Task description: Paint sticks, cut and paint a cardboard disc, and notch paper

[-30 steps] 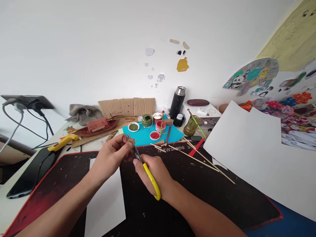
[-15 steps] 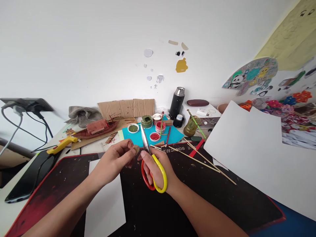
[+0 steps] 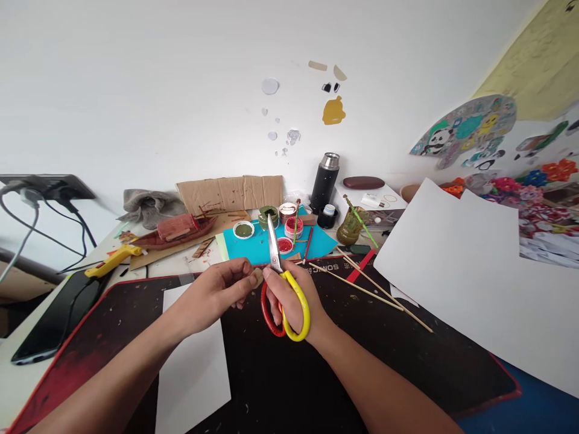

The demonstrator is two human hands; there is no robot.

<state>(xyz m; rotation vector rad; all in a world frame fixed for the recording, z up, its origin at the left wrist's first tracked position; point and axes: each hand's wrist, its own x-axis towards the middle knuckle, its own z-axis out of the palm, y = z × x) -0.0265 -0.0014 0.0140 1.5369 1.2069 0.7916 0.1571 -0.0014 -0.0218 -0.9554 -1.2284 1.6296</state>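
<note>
In the head view my right hand (image 3: pixel 296 295) is wrapped round a pair of scissors (image 3: pixel 275 250) with one red and one yellow handle. Their blades are together and point up and away from me. Close by on the left, my left hand (image 3: pixel 226 286) is pinched on a small brownish piece (image 3: pixel 257 276), mostly covered by the fingers; its kind I cannot make out. Both hands are over a black desk mat (image 3: pixel 271 386), the fingertips of the left almost touching the right. A white sheet of paper (image 3: pixel 194 367) lies under my left forearm.
Open paint jars (image 3: pixel 269 218) stand on a blue sheet (image 3: pixel 253 248) beyond my hands. A red model boat (image 3: pixel 178 230) and a yellow glue gun (image 3: pixel 111 262) lie at left. Thin wooden sticks (image 3: pixel 384 292) and large white paper (image 3: pixel 452 283) lie at right; a black thermos (image 3: pixel 324 184) stands behind.
Both hands have shifted slightly right, the left one with its small piece coming nearer the right. The scissors moved along and their blades remain together. The view has tilted a little.
</note>
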